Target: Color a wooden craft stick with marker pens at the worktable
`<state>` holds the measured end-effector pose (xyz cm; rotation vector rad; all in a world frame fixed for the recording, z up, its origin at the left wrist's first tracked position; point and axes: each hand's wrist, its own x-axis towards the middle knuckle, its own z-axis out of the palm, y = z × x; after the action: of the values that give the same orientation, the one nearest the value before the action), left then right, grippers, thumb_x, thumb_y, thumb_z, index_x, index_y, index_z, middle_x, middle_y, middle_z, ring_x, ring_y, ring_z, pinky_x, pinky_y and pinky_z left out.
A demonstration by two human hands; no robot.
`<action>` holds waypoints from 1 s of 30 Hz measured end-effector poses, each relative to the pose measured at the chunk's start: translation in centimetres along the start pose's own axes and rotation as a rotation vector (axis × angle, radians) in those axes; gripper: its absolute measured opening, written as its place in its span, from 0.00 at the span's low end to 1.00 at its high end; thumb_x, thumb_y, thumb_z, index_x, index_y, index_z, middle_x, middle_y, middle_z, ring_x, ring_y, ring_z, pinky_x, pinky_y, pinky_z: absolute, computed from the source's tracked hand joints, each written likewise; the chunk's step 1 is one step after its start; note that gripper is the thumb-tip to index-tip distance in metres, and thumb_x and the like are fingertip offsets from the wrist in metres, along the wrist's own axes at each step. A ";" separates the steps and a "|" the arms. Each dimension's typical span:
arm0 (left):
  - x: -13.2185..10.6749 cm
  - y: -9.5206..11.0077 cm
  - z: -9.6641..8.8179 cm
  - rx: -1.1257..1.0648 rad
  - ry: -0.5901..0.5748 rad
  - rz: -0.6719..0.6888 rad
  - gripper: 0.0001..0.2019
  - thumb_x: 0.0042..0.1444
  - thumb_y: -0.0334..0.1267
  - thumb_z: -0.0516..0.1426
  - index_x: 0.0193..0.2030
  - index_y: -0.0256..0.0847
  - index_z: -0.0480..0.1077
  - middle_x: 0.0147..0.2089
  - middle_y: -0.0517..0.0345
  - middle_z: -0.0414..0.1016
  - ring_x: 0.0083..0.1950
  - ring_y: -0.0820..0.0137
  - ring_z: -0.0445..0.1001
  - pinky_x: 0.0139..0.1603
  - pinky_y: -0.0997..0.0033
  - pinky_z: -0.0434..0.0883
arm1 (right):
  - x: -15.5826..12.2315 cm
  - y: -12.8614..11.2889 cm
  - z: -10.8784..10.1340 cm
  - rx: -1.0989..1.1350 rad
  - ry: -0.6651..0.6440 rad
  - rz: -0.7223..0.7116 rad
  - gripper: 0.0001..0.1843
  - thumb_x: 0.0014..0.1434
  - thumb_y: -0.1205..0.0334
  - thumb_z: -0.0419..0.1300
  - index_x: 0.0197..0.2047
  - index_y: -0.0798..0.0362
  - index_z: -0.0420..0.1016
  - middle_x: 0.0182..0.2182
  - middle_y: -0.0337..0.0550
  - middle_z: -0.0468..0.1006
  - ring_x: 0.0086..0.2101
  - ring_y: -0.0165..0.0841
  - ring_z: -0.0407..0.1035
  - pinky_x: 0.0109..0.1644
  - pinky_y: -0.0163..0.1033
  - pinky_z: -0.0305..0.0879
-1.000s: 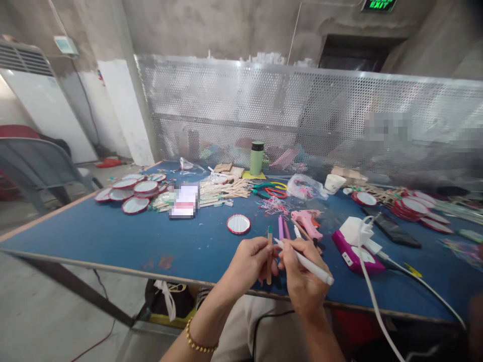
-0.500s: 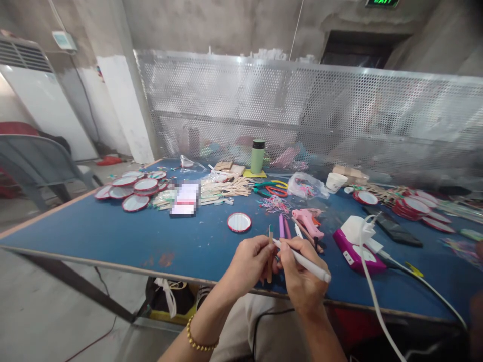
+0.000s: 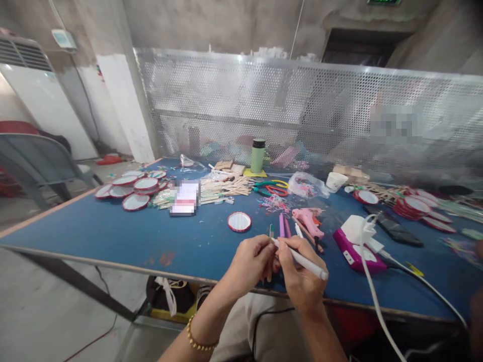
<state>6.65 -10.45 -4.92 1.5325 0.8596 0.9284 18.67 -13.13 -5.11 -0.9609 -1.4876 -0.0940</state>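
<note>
Near the table's front edge, my left hand (image 3: 249, 261) pinches a narrow wooden stick (image 3: 269, 272) with a green tip, held nearly upright. My right hand (image 3: 305, 274) grips a white pen (image 3: 307, 263) like a writing tool, its point against or very close to the stick; the exact contact is hidden by my fingers. Just beyond my hands lies a round red-rimmed lid (image 3: 239, 221) with a pale face. Purple pens (image 3: 282, 225) and a pink glue gun (image 3: 308, 221) rest past my right hand.
A purple-and-white power strip (image 3: 358, 249) with white cables stands to the right. Behind are a heap of wooden sticks (image 3: 226, 187), pliers (image 3: 277, 190), a green bottle (image 3: 257, 157) and a paper cup (image 3: 335, 182). Stacked lids (image 3: 136, 202) sit left. A perforated metal panel (image 3: 241, 95) borders the table.
The white pen and my right hand have shifted very slightly to the left. My left hand stays in place with the stick.
</note>
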 end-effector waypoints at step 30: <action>0.0 0.1 -0.1 -0.008 -0.018 -0.002 0.19 0.61 0.51 0.51 0.25 0.41 0.63 0.18 0.63 0.65 0.17 0.76 0.63 0.19 0.76 0.59 | 0.1 -0.2 -0.1 -0.042 0.023 0.028 0.11 0.65 0.65 0.56 0.30 0.52 0.74 0.21 0.36 0.76 0.20 0.28 0.69 0.25 0.32 0.68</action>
<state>6.55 -10.47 -4.79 1.5312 0.8438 0.9142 18.63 -13.24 -4.94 -1.0109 -1.4555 -0.1167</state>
